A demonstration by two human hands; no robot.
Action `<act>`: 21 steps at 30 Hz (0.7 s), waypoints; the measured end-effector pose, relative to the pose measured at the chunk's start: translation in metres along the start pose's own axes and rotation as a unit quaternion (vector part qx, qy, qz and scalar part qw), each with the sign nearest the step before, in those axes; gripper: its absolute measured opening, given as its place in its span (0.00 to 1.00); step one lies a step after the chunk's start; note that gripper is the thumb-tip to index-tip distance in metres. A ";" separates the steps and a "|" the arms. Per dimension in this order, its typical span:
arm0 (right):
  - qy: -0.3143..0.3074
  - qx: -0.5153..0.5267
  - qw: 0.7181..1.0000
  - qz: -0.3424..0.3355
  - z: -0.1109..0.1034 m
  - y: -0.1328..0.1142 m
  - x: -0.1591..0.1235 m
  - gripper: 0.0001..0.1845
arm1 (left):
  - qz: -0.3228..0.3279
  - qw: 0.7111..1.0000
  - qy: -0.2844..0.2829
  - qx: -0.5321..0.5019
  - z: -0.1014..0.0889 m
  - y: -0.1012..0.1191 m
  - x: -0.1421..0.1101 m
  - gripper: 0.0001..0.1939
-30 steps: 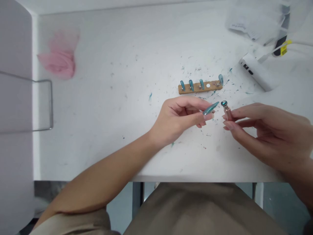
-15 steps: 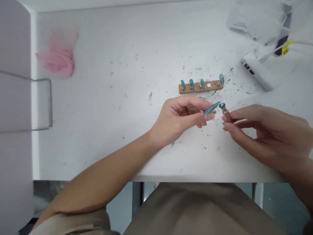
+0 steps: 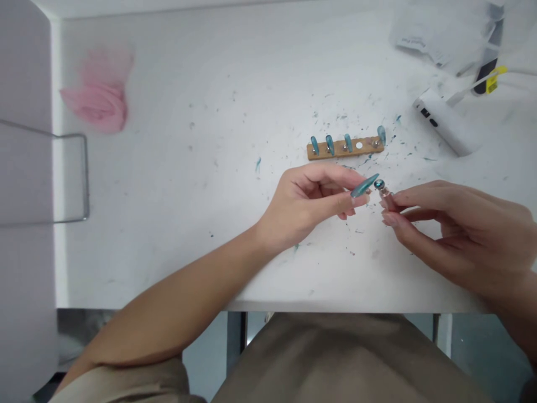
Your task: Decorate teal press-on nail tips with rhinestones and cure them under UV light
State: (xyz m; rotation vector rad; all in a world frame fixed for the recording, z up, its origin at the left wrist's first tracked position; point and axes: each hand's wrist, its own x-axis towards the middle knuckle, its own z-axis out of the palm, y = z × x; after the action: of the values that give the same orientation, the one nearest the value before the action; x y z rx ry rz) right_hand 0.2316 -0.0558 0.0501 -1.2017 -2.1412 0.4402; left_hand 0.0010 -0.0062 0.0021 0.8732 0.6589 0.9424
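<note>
My left hand [image 3: 312, 204] pinches a long teal false nail [image 3: 364, 186], its pointed tip slanting up to the right, with a small metal mount partly showing beneath it. Between the thumb and fingers of my right hand [image 3: 457, 229] is a short rose-coloured stick with a round shiny head [image 3: 380, 186]. That head is very close to the nail's tip; whether they touch I cannot tell. Just beyond the hands lies a wooden nail stand [image 3: 315, 155] carrying several more teal false nails [image 3: 329, 145]. One spot on it bears only a white dot [image 3: 359, 145].
Teal smears mark the white table [image 3: 168, 184]. A white device with a cable [image 3: 447, 123] lies at the right, below clear plastic packaging [image 3: 432, 33]. Pink crumpled cloth [image 3: 100, 106] sits at the far left, above a bent metal rod [image 3: 86, 179].
The round head of the stick has shifted slightly left and down, closer to the nail. My left hand has stayed almost still.
</note>
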 end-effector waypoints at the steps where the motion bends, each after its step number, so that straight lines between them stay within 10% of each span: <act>1: 0.002 0.006 1.000 0.006 0.000 0.000 -0.001 0.07 | -0.002 1.000 0.000 0.002 0.000 0.000 0.000 0.08; 21: -0.009 0.026 0.999 0.019 0.000 0.002 -0.004 0.08 | -0.007 1.000 -0.006 -0.010 0.000 0.002 0.001 0.09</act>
State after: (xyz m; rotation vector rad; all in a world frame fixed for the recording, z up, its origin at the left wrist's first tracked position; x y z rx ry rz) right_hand 0.2343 -0.0579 0.0473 -1.2164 -2.1115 0.5209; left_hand 0.0007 -0.0049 0.0035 0.8545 0.6443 0.9292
